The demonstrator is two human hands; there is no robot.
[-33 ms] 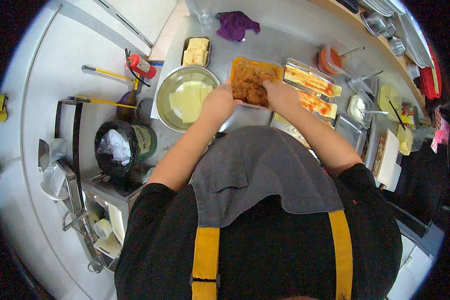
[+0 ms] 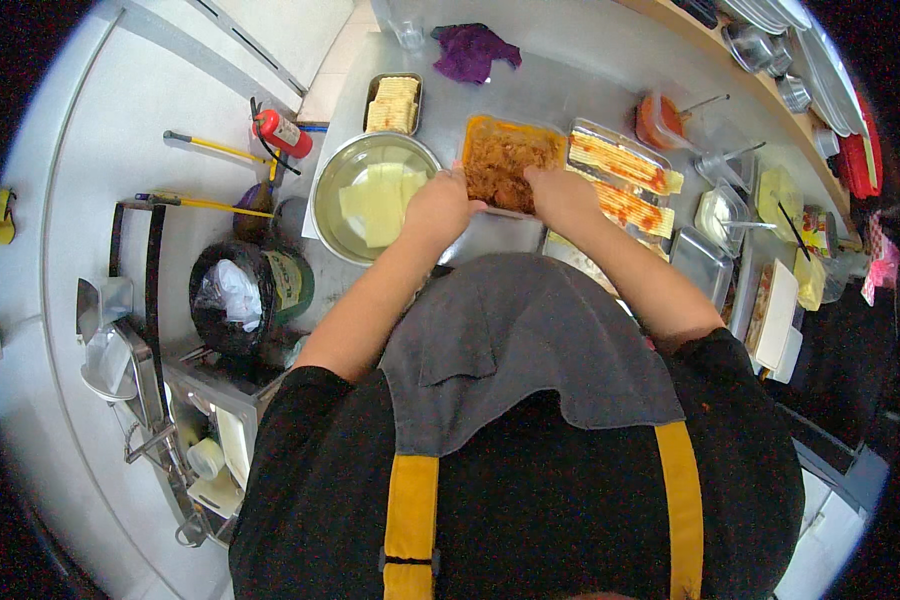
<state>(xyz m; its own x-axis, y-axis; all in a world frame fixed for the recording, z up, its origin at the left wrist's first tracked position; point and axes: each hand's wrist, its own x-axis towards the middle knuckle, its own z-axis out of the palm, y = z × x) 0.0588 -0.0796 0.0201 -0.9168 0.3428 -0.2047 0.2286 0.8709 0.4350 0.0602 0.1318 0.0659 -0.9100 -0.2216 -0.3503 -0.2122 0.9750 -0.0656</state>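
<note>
A clear rectangular plastic tub (image 2: 500,211) of reddish-brown shredded filling (image 2: 500,165) stands on the steel table in front of me. My left hand (image 2: 440,208) is closed on the tub's near left edge. At its right side my right hand (image 2: 564,203) is curled shut, fingertips over the filling's edge; what they hold, if anything, is hidden. Left of the tub, a round metal bowl (image 2: 325,215) holds pale yellow pasta sheets (image 2: 382,205) in liquid. To the right lie trays with ridged pasta sheets (image 2: 625,163) streaked with red sauce.
Behind the bowl is a small metal pan of ridged sheets (image 2: 394,104). A purple cloth (image 2: 475,52) lies at the back. Tubs of red sauce (image 2: 658,122) and white cream (image 2: 718,215) stand right, beside an unfilled metal tray (image 2: 698,262). A black-lined bin (image 2: 232,300) stands left.
My right hand has shifted slightly down toward me at the filling's edge. The left hand stays on the tub.
</note>
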